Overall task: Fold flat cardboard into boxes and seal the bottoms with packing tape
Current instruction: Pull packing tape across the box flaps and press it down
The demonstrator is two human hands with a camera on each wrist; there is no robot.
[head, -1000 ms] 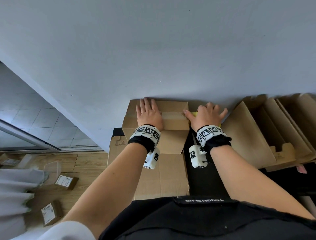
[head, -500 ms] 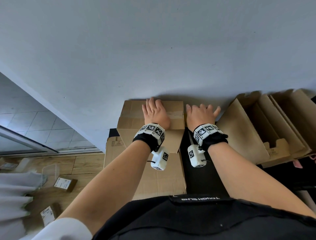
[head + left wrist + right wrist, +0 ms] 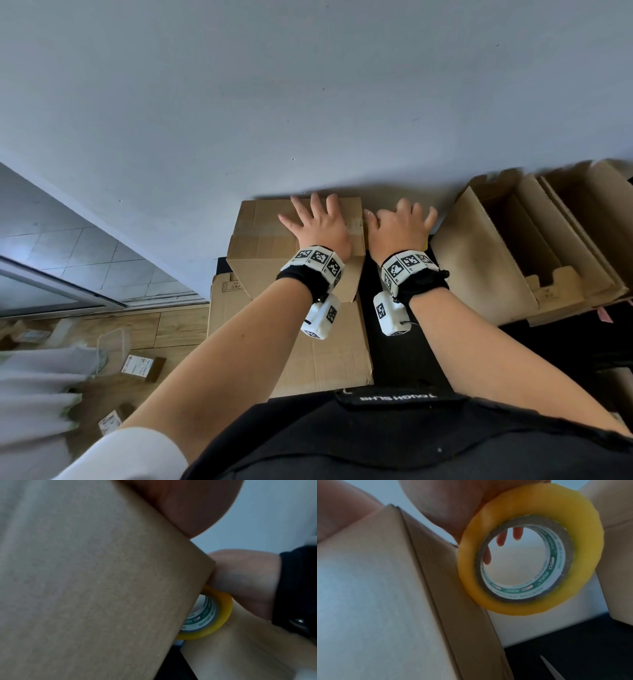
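Taping the box bottom
Your L hand (image 3: pixel 320 228) presses box (image 3: pixel 260 240) w/ fingers spread flat; R hand (image 3: pixel 399 228) grips tape roll (image 3: pixel 530 563) beside it.

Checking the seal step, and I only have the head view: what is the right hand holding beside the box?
Observer: A yellow packing tape roll; the right hand grips its rim from above.
Operator: Is it against the cardboard box?
Observer: It hangs right beside the cardboard box, by its side wall; whether they touch, I cannot tell.
Operator: And the core?
Observer: Hollow, with green print inside; fingers show through it.
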